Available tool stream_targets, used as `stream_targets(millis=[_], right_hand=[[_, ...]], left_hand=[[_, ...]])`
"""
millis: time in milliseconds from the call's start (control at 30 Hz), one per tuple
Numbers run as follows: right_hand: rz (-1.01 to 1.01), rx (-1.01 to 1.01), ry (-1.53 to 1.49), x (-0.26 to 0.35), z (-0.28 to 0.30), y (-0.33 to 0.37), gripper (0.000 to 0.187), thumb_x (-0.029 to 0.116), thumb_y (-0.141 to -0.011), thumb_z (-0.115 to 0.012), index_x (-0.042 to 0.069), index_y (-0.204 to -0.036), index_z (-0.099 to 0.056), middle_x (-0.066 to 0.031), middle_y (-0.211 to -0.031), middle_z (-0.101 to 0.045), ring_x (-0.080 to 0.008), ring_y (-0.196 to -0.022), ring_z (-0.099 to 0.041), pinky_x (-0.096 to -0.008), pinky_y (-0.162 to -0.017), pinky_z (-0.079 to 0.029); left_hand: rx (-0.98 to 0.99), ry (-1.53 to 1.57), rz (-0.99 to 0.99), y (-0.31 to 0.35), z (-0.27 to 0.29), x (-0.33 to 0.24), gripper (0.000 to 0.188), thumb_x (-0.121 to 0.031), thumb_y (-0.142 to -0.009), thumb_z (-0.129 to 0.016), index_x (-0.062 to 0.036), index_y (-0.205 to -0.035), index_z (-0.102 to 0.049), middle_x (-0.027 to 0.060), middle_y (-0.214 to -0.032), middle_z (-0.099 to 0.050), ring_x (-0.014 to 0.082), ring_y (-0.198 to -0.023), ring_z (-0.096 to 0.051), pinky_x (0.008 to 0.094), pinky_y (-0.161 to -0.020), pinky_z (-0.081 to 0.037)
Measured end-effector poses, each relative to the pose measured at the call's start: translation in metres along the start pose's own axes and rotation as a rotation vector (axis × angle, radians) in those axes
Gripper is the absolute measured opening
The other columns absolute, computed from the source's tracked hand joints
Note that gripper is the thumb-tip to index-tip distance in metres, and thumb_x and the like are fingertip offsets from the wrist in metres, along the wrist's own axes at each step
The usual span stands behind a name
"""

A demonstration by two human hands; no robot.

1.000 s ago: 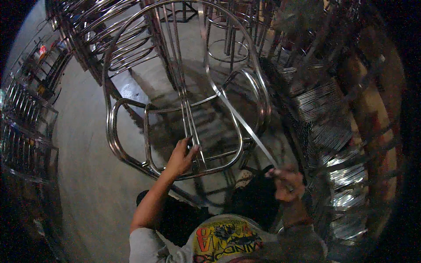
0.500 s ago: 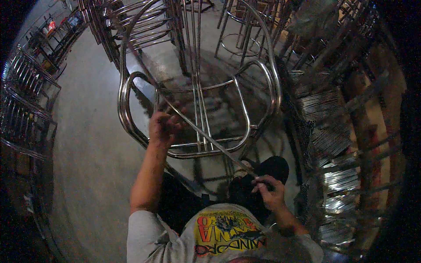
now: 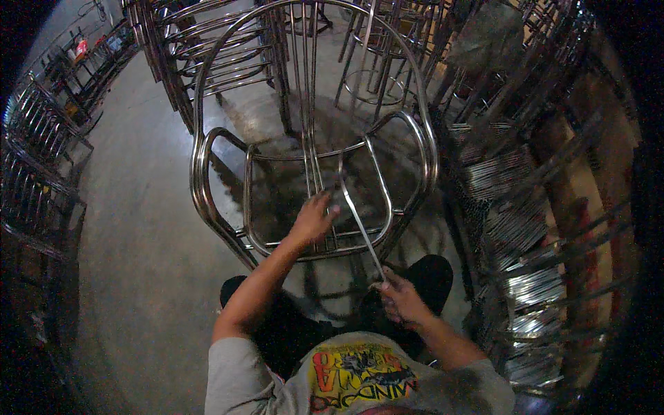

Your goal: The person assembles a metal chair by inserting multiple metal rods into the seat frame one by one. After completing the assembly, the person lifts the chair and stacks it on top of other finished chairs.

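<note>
In front of me stands a shiny tubular metal chair frame [image 3: 202,176], with a tall hoop back, curved arms and an open seat ring. Several slim upright bars [image 3: 309,104] run down the middle of the back. My right hand [image 3: 401,299] is closed round the near end of a long, thin metal strip [image 3: 361,225], which slants up and away over the seat ring. Just left of the strip, my left hand [image 3: 318,218] hovers over the seat opening, its fingers stretched out and apart from the strip. Slight blur softens its fingertips.
Stacked metal chair frames [image 3: 225,59] rise behind on the left, with stool frames [image 3: 373,76] beside them. More metal frames [image 3: 41,166] stand along the far left. At right lie bundles of shiny metal rods [image 3: 532,290] close to my right side.
My left hand has moved right and slightly nearer, away from the strip. My right hand has shifted left, and the strip has swung from leaning left to pointing more straight ahead.
</note>
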State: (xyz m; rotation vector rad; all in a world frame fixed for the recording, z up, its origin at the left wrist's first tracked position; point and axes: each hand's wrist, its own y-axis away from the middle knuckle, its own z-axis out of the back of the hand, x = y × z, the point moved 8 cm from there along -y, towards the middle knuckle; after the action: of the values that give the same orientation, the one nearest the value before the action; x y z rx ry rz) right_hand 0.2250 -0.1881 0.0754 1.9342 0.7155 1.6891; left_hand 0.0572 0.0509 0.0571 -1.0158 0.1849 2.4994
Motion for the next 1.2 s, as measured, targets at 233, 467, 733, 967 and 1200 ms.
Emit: stream_targets(millis=[233,467,733,967,1200], right_hand=[[-0.025,-0.073,0.094,0.038,0.037,-0.046,0.025,0.026,-0.096,-0.055,0.007,-0.111,-0.051,0.0010,-0.062,-0.048,-0.0114,-0.043,-0.044,-0.0268,-0.036,-0.036],[-0.028,-0.050,0.185,0.059,0.034,-0.083,0.028,0.024,-0.097,-0.051,0.009,-0.121,-0.047,0.0022,-0.064,-0.043,-0.0085,-0.044,-0.038,-0.0250,-0.035,-0.029],[-0.028,-0.089,0.125,0.077,0.029,-0.095,0.021,0.028,-0.095,-0.057,0.010,-0.103,-0.051,0.0000,-0.059,-0.045,-0.0122,-0.043,-0.042,-0.0287,-0.035,-0.032],[-0.069,-0.094,0.043,0.069,0.031,-0.095,0.017,0.022,-0.096,-0.053,0.011,-0.109,-0.052,0.0019,-0.064,-0.044,-0.0083,-0.045,-0.039,-0.0237,-0.036,-0.029],[0.165,-0.117,0.300,0.064,0.026,-0.151,0.028,0.025,-0.095,-0.055,0.002,-0.112,-0.052,-0.0006,-0.067,-0.051,-0.0110,-0.048,-0.045,-0.0267,-0.038,-0.034]], left_hand=[[-0.091,-0.295,-0.140,0.019,-0.043,0.012,0.061,-0.044,-0.089,-0.053,-0.0124,-0.140,-0.040,0.0194,-0.152,-0.022,0.0434,-0.139,-0.020,0.0602,-0.107,-0.026],[-0.053,-0.357,-0.125,0.018,-0.037,0.006,0.063,-0.043,-0.090,-0.054,-0.0118,-0.142,-0.038,0.0209,-0.152,-0.021,0.0461,-0.138,-0.020,0.0544,-0.110,-0.025],[-0.033,-0.358,-0.098,0.020,-0.034,0.002,0.062,-0.045,-0.092,-0.052,-0.0126,-0.142,-0.037,0.0213,-0.152,-0.020,0.0459,-0.138,-0.019,0.0503,-0.113,-0.022],[-0.045,-0.362,-0.126,0.020,-0.031,-0.003,0.062,-0.045,-0.092,-0.050,-0.0078,-0.140,-0.039,0.0247,-0.149,-0.024,0.0469,-0.137,-0.020,0.0511,-0.113,-0.023],[-0.015,-0.403,-0.136,0.021,-0.040,0.001,0.059,-0.042,-0.094,-0.046,-0.0031,-0.139,-0.040,0.0265,-0.149,-0.023,0.0478,-0.138,-0.019,0.0514,-0.113,-0.020]])
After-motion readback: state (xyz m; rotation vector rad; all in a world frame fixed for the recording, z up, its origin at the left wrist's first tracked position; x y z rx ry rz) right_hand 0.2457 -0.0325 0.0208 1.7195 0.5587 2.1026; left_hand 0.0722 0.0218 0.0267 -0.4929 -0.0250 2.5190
